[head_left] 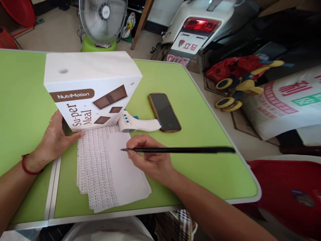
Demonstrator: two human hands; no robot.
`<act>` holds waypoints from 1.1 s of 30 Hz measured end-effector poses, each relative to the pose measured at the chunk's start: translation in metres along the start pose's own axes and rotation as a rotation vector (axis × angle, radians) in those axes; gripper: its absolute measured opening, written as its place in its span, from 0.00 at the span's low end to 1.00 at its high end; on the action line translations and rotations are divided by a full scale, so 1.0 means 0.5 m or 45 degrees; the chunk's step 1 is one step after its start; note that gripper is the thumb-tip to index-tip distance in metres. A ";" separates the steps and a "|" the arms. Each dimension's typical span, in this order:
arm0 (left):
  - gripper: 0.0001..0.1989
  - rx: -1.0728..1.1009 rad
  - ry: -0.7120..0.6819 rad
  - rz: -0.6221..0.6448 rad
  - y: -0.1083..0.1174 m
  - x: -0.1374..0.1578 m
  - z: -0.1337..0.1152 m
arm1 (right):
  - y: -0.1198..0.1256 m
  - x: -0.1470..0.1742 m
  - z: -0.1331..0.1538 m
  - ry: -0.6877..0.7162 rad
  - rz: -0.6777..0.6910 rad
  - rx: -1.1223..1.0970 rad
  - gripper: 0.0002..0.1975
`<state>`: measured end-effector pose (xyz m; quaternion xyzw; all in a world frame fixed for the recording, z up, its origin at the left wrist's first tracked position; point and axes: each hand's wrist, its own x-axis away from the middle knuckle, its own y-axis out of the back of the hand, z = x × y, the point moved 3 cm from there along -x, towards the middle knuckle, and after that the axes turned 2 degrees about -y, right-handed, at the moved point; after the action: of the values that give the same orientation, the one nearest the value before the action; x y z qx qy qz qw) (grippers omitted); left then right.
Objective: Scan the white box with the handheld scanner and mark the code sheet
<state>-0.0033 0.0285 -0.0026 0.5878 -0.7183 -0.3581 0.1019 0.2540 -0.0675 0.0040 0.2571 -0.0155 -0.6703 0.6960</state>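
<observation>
My right hand (151,162) is closed around a long black pen (190,150), its tip pointing left above the upper sheet. Beneath it lie several overlapping sheets of paper (125,180), covered on the left with rows of small handwriting and blank on the right. My left hand (54,137) is spread at the lower left corner of a white NutriMotion box (105,80), its thumb stretched along the box's bottom edge by the paper. The other left fingertips are partly hidden behind the box. A white handheld infrared thermometer (140,124) lies at the papers' top edge.
A smartphone (165,112) lies beyond the thermometer on the green table (205,160). Past the table stand a fan (104,20), a white scooter (195,26), a yellow-wheeled toy (235,88) and a large printed sack (286,100). A red chair (281,184) is at the right.
</observation>
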 end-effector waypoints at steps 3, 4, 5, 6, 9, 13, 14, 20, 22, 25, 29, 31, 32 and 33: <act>0.35 0.019 0.006 0.007 -0.001 -0.002 -0.003 | -0.020 0.001 -0.002 -0.152 0.000 -0.232 0.03; 0.36 0.025 0.004 0.006 -0.001 -0.002 -0.004 | -0.026 0.000 -0.004 -0.196 0.011 -0.253 0.03; 0.36 0.029 0.005 0.005 -0.001 -0.003 -0.006 | -0.032 -0.001 -0.006 -0.231 0.026 -0.262 0.04; 0.35 0.032 0.010 0.007 -0.002 -0.003 -0.007 | -0.037 -0.001 -0.008 -0.260 0.043 -0.264 0.04; 0.34 0.033 0.022 0.011 -0.002 -0.004 -0.009 | -0.048 0.003 -0.017 -0.300 0.058 -0.230 0.03; 0.35 0.009 -0.026 0.025 -0.003 -0.003 -0.013 | -0.051 0.015 -0.025 -0.203 0.026 -0.082 0.06; 0.35 0.003 -0.036 0.029 -0.003 -0.003 -0.013 | -0.052 0.017 -0.026 -0.160 0.031 -0.045 0.07; 0.37 -0.002 -0.051 0.034 -0.003 -0.002 -0.013 | -0.052 0.015 -0.019 0.006 0.065 0.029 0.10; 0.36 -0.002 -0.050 0.032 -0.003 -0.002 -0.014 | -0.052 0.013 -0.018 0.025 0.062 0.029 0.10; 0.37 -0.010 -0.031 0.033 -0.004 -0.001 -0.012 | -0.054 0.014 -0.020 0.027 0.054 0.019 0.10; 0.38 0.016 -0.030 0.022 -0.003 -0.002 -0.010 | -0.057 0.016 -0.024 0.039 0.050 0.042 0.10; 0.37 0.025 -0.046 0.024 -0.003 -0.002 -0.012 | -0.058 0.017 -0.023 0.059 0.058 0.057 0.10; 0.37 0.025 -0.050 0.028 -0.003 -0.003 -0.013 | -0.058 0.017 -0.023 0.069 0.064 0.065 0.10; 0.36 0.025 -0.054 0.030 -0.002 -0.003 -0.015 | -0.059 0.016 -0.022 0.075 0.069 0.070 0.10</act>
<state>0.0023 0.0268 0.0024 0.5725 -0.7307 -0.3621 0.0851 0.2317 -0.0706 -0.0192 0.2953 -0.0204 -0.6428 0.7066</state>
